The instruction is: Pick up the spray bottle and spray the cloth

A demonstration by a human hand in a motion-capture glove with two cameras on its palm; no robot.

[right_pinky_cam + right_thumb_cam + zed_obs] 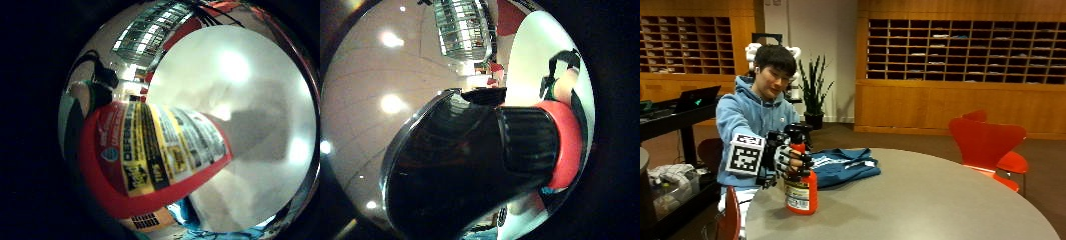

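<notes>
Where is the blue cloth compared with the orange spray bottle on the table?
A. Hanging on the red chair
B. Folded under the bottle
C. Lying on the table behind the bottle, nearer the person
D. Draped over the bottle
C: in the outside view the blue cloth lies on the table behind the spray bottle, which the gloved right hand grips upright.

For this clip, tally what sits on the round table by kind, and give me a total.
Spray bottle: 1, orange with a black trigger head, upright on the table, gripped at the neck by the gloved right hand.
Cloth: 1, blue, lying crumpled behind the bottle.
Total: 2
</notes>
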